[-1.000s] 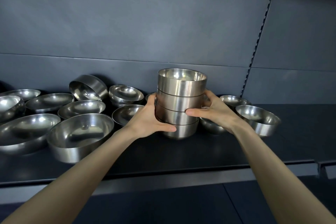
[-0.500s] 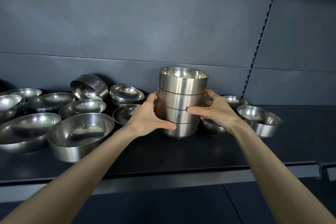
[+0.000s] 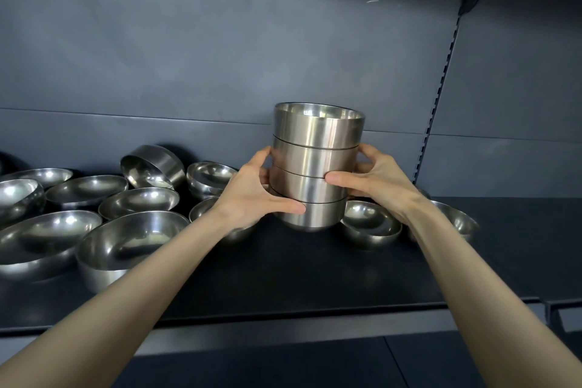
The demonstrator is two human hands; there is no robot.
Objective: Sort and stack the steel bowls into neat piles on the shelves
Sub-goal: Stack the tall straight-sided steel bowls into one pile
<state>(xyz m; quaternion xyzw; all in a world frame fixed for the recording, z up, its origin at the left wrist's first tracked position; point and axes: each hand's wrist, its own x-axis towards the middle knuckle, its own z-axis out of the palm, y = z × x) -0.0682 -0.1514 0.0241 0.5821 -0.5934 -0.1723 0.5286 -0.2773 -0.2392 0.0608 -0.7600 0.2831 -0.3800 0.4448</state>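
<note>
Dark shelf (image 3: 315,271), bowl stack (image 3: 316,154) upright between left hand (image 3: 252,195) and right hand (image 3: 374,186), each grip clamped round it

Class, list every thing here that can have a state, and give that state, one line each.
Stack of four bowls, upright, nested, held from both sides.
Left hand, grips the stack low.
Right hand, grips the stack's middle.
Tilted bowl, tipped on its edge among other bowls.
Large bowl, upright, empty, unstacked.
</note>
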